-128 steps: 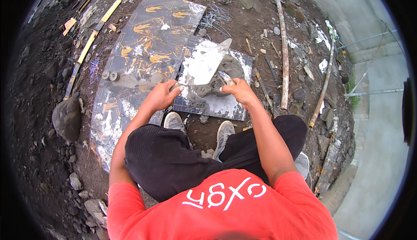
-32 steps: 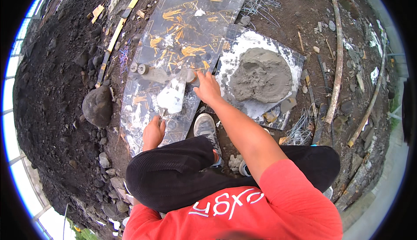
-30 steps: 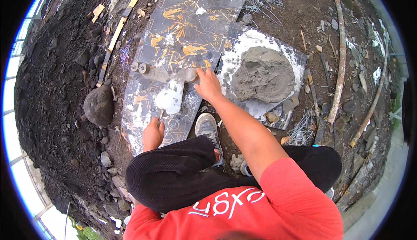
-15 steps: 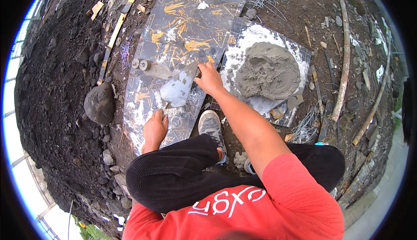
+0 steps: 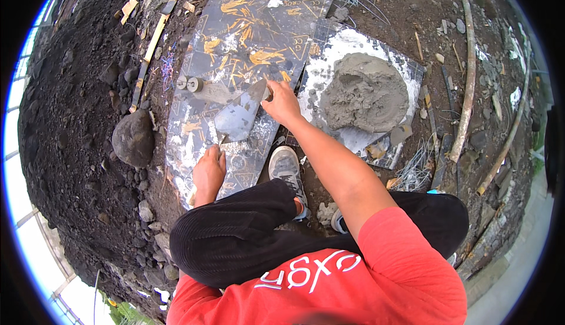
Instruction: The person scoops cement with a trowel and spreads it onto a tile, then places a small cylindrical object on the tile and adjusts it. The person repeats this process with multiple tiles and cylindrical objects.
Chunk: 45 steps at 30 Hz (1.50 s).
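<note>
My left hand (image 5: 209, 173) is closed round the handle of a pointed trowel (image 5: 236, 119). Its metal blade lies low over a dark printed board (image 5: 276, 25), the tip pointing away and to the right. Beside that tip my right hand (image 5: 282, 102) is closed, thumb and fingers pinching a small grey-brown thing (image 5: 268, 94) too hidden to name. Left of the blade stand two small grey cylinders (image 5: 195, 84), close together, with a smear of wet mortar (image 5: 216, 92) next to them.
Right of the board, a mound of wet mortar (image 5: 368, 92) sits on a second, white-smeared board (image 5: 318, 48). Thin wire (image 5: 415, 169) lies tangled near it, with long wooden poles (image 5: 469, 72) farther right. A large stone (image 5: 133, 138) and dark soil (image 5: 65, 119) are at left.
My right hand has shifted slightly up and left by the trowel's tip. The trowel has moved a little in my left hand's grip, and the view has shifted slightly.
</note>
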Available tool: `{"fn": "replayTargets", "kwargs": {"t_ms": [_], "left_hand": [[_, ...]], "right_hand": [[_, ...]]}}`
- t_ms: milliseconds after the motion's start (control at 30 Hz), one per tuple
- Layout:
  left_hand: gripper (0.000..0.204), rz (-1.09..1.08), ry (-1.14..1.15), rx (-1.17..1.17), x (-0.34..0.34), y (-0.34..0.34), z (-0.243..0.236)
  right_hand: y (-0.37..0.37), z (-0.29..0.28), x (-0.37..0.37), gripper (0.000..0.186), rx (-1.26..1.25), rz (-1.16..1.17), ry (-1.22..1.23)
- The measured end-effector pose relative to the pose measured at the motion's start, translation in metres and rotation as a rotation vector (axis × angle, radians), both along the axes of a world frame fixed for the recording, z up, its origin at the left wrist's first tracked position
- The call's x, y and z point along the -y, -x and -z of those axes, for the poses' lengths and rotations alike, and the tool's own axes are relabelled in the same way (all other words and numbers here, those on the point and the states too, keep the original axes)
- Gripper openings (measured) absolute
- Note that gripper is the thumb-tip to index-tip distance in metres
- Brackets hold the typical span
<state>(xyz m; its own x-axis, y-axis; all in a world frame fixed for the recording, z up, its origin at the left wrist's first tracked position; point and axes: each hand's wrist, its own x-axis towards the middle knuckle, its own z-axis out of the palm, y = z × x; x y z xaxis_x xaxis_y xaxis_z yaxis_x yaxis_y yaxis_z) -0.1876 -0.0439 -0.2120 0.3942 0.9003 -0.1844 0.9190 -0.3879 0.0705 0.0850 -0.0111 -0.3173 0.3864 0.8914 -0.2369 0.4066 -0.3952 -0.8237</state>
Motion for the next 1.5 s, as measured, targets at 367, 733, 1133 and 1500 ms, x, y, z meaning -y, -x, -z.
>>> {"fn": "replayTargets", "kwargs": {"t_ms": [367, 733, 1133, 1500], "left_hand": [[0.027, -0.032, 0.013, 0.000, 0.000, 0.007, 0.007], [0.030, -0.084, 0.015, 0.018, 0.000, 0.019, 0.010], [0.033, -0.243, 0.236, 0.292, -0.006, 0.024, -0.009], [0.023, -0.462, 1.739, 0.975, -0.010, -0.072, -0.003]], "right_hand": [[-0.001, -0.009, -0.001, 0.052, 0.094, -0.069, 0.055], [-0.002, -0.011, -0.001, 0.050, 0.121, -0.090, 0.082], [-0.005, -0.014, 0.043, 0.055, -0.003, -0.066, -0.013], [-0.093, 0.011, 0.251, 0.064, 0.303, 0.835, 0.720]]}}
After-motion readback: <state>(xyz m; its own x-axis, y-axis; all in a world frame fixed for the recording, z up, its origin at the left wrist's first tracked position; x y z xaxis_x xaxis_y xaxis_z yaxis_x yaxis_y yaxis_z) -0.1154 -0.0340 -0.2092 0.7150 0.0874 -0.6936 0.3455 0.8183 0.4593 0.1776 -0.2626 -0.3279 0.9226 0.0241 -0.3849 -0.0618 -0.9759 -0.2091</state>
